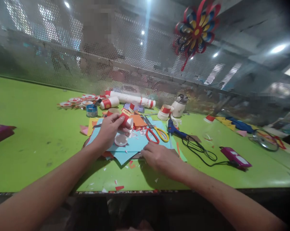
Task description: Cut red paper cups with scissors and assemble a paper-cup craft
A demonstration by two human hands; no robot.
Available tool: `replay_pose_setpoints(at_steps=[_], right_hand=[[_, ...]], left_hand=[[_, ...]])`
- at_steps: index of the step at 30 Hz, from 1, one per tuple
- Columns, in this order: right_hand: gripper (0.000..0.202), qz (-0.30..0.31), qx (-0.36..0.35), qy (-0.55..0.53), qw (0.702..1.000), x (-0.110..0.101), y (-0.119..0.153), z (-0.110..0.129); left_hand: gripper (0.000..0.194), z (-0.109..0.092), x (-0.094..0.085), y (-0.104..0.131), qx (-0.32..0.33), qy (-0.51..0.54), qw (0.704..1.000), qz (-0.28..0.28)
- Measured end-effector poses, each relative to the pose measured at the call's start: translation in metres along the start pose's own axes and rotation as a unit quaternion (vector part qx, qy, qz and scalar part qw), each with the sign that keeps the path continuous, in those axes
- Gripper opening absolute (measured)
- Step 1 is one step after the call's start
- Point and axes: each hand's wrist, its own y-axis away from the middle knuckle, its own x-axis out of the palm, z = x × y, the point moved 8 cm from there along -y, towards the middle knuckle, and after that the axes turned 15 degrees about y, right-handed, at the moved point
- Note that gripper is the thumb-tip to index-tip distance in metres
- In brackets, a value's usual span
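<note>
My left hand (109, 129) grips a cut paper cup (125, 117) in red and white, thumb and fingers closed round its side. Just below it, a white cup lid or ring (121, 140) lies on light-blue paper sheets (135, 147). My right hand (157, 158) rests at the front edge of these sheets, its fingers bent down and pressed together; whatever is under the fingertips is hidden. Above that hand lie scissors (155, 127) with one red and one yellow handle. Orange paper (138, 121) and red and white scraps are scattered behind them.
A blue glue gun (175, 130) trails a black cord to a purple power box (235, 158) at right. Behind stand a blue jar (91, 110), paper cups (164, 112), a white bottle (179, 106) and a long white tube (128, 98). A perforated metal screen (125, 64) borders the green table (36, 138).
</note>
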Motion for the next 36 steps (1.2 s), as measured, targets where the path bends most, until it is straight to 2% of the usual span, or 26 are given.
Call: replay_pose_setpoints(at_steps=[3,5,8,11,15,21,27,29,32,34,36], right_hand=[[0.023,-0.08,0.106,-0.003,0.991,-0.013,0.0,-0.032],[0.026,-0.13,0.157,-0.007,0.979,-0.017,-0.003,-0.045],[0.025,-0.186,0.187,-0.018,0.964,-0.013,-0.011,-0.048],[0.024,-0.222,0.19,-0.026,0.956,-0.005,-0.015,-0.045],[0.023,-0.239,0.174,-0.037,0.955,0.002,-0.013,-0.041],[0.025,-0.225,0.164,-0.067,0.958,0.004,-0.011,-0.041],[0.026,-0.21,0.191,-0.157,0.946,0.005,-0.01,-0.042],[0.024,-0.215,0.227,-0.2,0.928,0.003,-0.005,-0.049],[0.02,-0.223,0.32,-0.272,0.88,0.006,0.008,-0.067],[0.02,-0.201,0.376,-0.334,0.84,0.015,0.015,-0.078],[0.025,-0.155,0.403,-0.418,0.799,0.029,0.014,-0.081]], left_hand=[[0.018,0.014,0.013,0.006,-0.06,0.017,0.997,0.049],[0.018,0.025,0.026,0.013,-0.097,0.023,0.992,0.083],[0.016,0.036,0.044,0.025,-0.157,0.086,0.976,0.128],[0.012,0.038,0.051,0.031,-0.184,0.135,0.964,0.136],[0.014,0.036,0.05,0.033,-0.203,0.161,0.956,0.139],[0.022,0.039,0.051,0.033,-0.212,0.174,0.95,0.15],[0.01,0.041,0.048,0.03,-0.2,0.138,0.962,0.124],[0.009,0.039,0.048,0.031,-0.199,0.138,0.962,0.126],[0.01,0.038,0.048,0.031,-0.198,0.124,0.964,0.127],[0.012,0.036,0.049,0.031,-0.19,0.109,0.967,0.13],[0.013,0.035,0.05,0.031,-0.177,0.101,0.97,0.134]])
